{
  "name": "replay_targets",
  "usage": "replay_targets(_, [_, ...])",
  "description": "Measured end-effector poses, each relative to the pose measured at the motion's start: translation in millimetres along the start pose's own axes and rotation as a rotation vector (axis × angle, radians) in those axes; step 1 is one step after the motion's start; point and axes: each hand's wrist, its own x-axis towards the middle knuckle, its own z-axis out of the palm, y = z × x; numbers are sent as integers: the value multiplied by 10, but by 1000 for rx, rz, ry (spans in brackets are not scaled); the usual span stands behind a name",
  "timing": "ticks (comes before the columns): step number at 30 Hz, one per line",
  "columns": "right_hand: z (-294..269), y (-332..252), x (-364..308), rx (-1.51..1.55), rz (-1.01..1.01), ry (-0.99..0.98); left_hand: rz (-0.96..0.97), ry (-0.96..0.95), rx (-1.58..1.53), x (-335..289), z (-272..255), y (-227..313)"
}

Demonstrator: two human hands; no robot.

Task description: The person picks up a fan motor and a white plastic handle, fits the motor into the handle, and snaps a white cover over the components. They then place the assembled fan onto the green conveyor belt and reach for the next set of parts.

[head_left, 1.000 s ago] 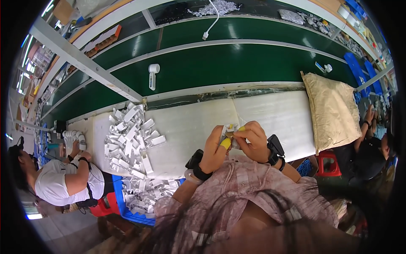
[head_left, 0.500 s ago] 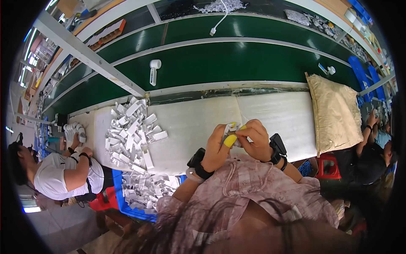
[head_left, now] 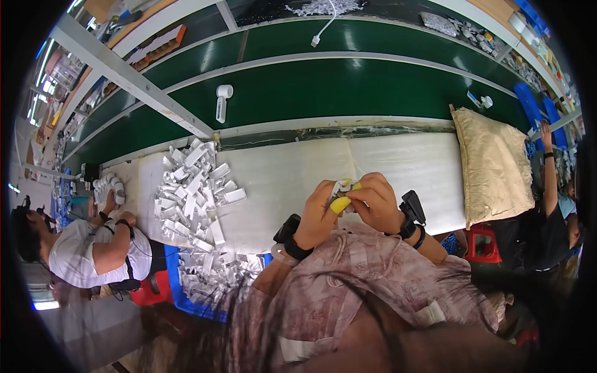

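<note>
My left hand (head_left: 318, 214) and my right hand (head_left: 377, 202) meet above the pale table, close in front of my body. Between their fingertips is a small white-and-grey piece (head_left: 341, 187), mostly covered by the fingers, so its kind cannot be made out. Yellow covers wrap some fingertips, the left thumb's (head_left: 340, 205) being the plainest. Both hands are closed, fingers pinching the piece from either side. Dark bands with box-shaped devices circle both wrists.
White plastic housings (head_left: 194, 186) lie heaped left on the table (head_left: 280, 180); more fill a blue crate (head_left: 180, 292) below. A tan sack (head_left: 494, 168) stands right. Beyond runs a green conveyor (head_left: 311, 93) carrying a white round-headed device (head_left: 222, 102). Co-workers sit at both sides.
My hands stay together on the small piece, with only slight finger shifts. The co-worker at the right has stretched an arm upward toward the blue trays.
</note>
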Motion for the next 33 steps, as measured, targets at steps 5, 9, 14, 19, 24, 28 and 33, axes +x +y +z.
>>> replay_targets(5, [-47,24,24,55,-29,-41,3,-15,-2,0,10,8])
replay_targets(9, [-57,72,7,114,-34,-68,2,-36,-25,0,-10,-27])
replay_targets(14, [-66,86,-26,145,-21,-92,11,-55,-25,-8,-13,-4])
replay_targets(19, [-49,43,-35,152,-3,-87,-12,-36,-14,-20,-17,-27])
replay_targets(24, [-11,-25,-55,105,-5,-22,-1,-24,29,-41,-8,-23])
replay_targets(28, [-13,-42,-39,89,-13,-19,-28,-29,-15,-59,-18,-49])
replay_targets(33, [-76,9,-41,112,-102,-47,-63,-31,-122,-43,-13,-13])
